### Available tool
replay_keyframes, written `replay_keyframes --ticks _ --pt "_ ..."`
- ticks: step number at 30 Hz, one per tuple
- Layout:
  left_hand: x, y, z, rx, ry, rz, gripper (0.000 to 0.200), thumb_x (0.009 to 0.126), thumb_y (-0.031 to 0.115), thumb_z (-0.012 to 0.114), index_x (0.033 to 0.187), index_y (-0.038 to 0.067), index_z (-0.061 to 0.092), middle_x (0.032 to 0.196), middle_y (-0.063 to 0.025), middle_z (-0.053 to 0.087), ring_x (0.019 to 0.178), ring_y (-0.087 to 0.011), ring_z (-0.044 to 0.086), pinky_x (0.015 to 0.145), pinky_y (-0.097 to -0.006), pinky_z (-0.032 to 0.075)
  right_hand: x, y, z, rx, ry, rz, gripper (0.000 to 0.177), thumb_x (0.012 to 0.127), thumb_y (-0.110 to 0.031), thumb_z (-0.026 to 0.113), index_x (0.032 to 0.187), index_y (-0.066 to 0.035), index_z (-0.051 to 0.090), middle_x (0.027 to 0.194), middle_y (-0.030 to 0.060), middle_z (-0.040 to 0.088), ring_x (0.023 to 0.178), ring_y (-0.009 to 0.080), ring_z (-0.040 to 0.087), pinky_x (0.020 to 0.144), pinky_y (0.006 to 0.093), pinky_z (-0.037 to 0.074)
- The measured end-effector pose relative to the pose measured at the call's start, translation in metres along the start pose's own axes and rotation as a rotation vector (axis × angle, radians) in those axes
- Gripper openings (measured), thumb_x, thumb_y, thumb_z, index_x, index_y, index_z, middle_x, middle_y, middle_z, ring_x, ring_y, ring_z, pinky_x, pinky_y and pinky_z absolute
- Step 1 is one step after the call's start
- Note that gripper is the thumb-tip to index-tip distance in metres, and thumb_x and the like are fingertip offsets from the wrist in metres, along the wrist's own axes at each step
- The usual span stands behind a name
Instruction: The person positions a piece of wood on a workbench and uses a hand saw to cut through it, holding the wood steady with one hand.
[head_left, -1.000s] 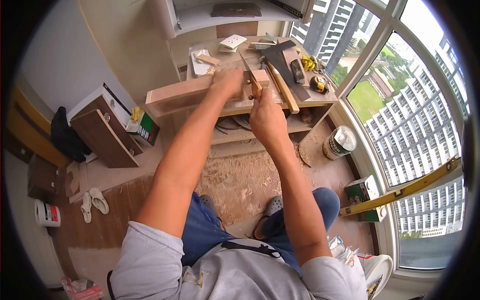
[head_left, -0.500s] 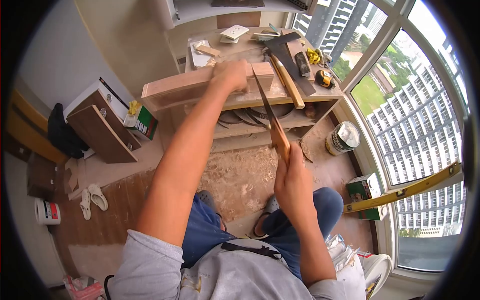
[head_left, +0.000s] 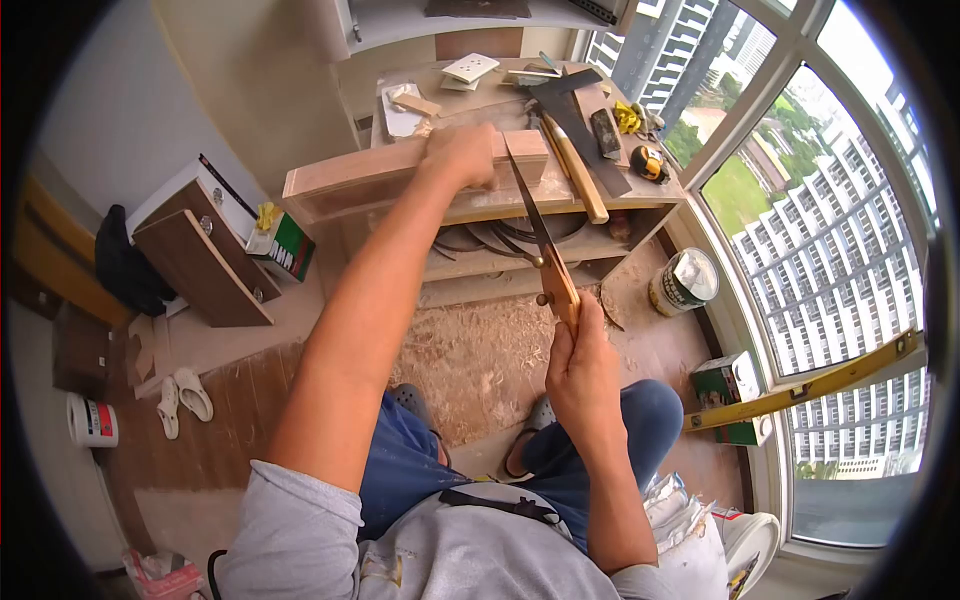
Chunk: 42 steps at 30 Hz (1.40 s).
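Observation:
A long pale wooden piece (head_left: 350, 178) lies along the front edge of the workbench (head_left: 470, 208). My left hand (head_left: 460, 155) grips it near its right end, fingers wrapped over the far side and partly hidden. The wooden handle of a handsaw (head_left: 562, 290) is in my right hand (head_left: 586, 370), fingers closed around it. Its dark narrow blade slants up and away, and the tip meets the wood just right of my left hand.
On the bench lie a second wooden-handled saw (head_left: 575, 170), a dark metal square (head_left: 590, 140), a black block (head_left: 604, 133) and a tape measure (head_left: 648, 163). A bucket (head_left: 685, 280) and a yellow level (head_left: 800, 388) are at the right. Leaning panels (head_left: 195, 265) stand left.
My right hand and the saw have shifted very slightly, with the handle now sharper in view. My left hand and the wooden piece hold nearly the same place.

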<state>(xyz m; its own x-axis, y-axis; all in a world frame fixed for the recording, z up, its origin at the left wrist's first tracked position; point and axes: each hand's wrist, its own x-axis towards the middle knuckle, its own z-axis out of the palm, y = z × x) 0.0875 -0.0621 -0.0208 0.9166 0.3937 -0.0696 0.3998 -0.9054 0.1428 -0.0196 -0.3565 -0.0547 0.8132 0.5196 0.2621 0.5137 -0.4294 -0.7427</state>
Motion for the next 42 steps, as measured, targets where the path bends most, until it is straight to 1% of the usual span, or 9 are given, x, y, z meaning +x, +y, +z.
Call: replay_keyframes --ticks 5,9,14,17,20,23,31,36,42 --pt "-0.001 -0.003 -0.002 0.018 0.075 0.032 0.073 0.068 0.035 0.094 0.126 0.005 0.061 0.123 -0.0216 0.073 0.119 -0.0382 0.069 0.101 -0.0490 0.053 0.146 -0.002 0.054 -0.127 0.021 -0.079 0.023 0.104 -0.019 0.051 0.117 -0.001 0.045 0.087 0.0361 0.069 0.086 0.0557 0.068 0.075 0.0636 0.051" --pt "0.002 -0.005 0.004 0.029 0.083 0.064 0.071 0.069 0.034 0.094 0.124 0.004 0.061 0.124 -0.0220 0.072 0.121 -0.0399 0.067 0.101 -0.0496 0.053 0.128 -0.001 0.053 -0.054 0.028 -0.063 0.023 0.105 -0.021 0.051 0.117 -0.001 0.047 0.087 0.0368 0.069 0.086 0.0568 0.067 0.077 0.0649 0.050" --pt "-0.002 0.002 -0.002 0.016 0.028 0.026 0.072 0.070 0.034 0.094 0.126 0.004 0.060 0.125 -0.0215 0.072 0.122 -0.0398 0.067 0.101 -0.0492 0.053 -0.011 0.007 0.005 -0.010 -0.035 0.033 0.030 0.105 -0.014 0.054 0.130 -0.006 0.041 0.085 0.0363 0.068 0.083 0.0569 0.067 0.069 0.0645 0.050" --pt "-0.002 -0.003 0.002 0.028 0.018 0.028 0.070 0.071 0.033 0.093 0.126 0.004 0.061 0.126 -0.0217 0.072 0.123 -0.0397 0.067 0.101 -0.0490 0.053 0.006 0.010 0.009 -0.033 -0.027 0.001 0.031 0.105 -0.015 0.053 0.132 -0.006 0.041 0.084 0.0355 0.068 0.081 0.0574 0.066 0.069 0.0644 0.049" --pt "-0.002 -0.001 0.002 0.024 0.052 0.037 0.068 0.071 0.032 0.093 0.125 0.004 0.061 0.128 -0.0218 0.071 0.123 -0.0394 0.067 0.102 -0.0488 0.053 0.127 0.012 0.058 -0.034 0.048 -0.099 0.022 0.105 -0.019 0.051 0.116 -0.001 0.046 0.085 0.0364 0.068 0.083 0.0567 0.066 0.073 0.0643 0.051" --pt "0.003 -0.001 -0.002 0.020 0.051 0.058 0.067 0.072 0.032 0.092 0.126 0.005 0.062 0.128 -0.0218 0.071 0.124 -0.0394 0.066 0.102 -0.0485 0.053 0.144 -0.004 0.056 -0.106 0.039 -0.084 0.024 0.105 -0.020 0.050 0.114 0.001 0.047 0.086 0.0362 0.068 0.084 0.0565 0.066 0.075 0.0636 0.051" --pt "-0.010 0.003 -0.007 -0.004 0.016 0.016 0.071 0.072 0.034 0.093 0.128 0.004 0.061 0.126 -0.0223 0.072 0.122 -0.0394 0.067 0.102 -0.0479 0.053 -0.025 0.020 0.001 -0.072 -0.067 0.061 0.044 0.103 -0.012 0.056 0.144 -0.008 0.040 0.085 0.0332 0.068 0.082 0.0564 0.067 0.071 0.0641 0.051" --pt "0.008 -0.010 0.009 0.037 0.082 0.047 0.068 0.072 0.033 0.092 0.127 0.004 0.063 0.124 -0.0200 0.073 0.120 -0.0376 0.069 0.100 -0.0477 0.054 0.137 0.001 0.057 -0.128 -0.016 0.005 0.021 0.105 -0.021 0.052 0.114 -0.002 0.047 0.089 0.0349 0.069 0.089 0.0556 0.068 0.080 0.0633 0.052" --pt "0.001 -0.001 -0.003 0.040 0.104 0.023 0.064 0.074 0.030 0.092 0.127 0.005 0.067 0.127 -0.0185 0.073 0.121 -0.0354 0.069 0.101 -0.0476 0.055 0.140 -0.003 0.057 -0.078 0.025 -0.046 0.022 0.106 -0.022 0.053 0.114 -0.002 0.047 0.091 0.0348 0.070 0.088 0.0546 0.068 0.078 0.0636 0.051"
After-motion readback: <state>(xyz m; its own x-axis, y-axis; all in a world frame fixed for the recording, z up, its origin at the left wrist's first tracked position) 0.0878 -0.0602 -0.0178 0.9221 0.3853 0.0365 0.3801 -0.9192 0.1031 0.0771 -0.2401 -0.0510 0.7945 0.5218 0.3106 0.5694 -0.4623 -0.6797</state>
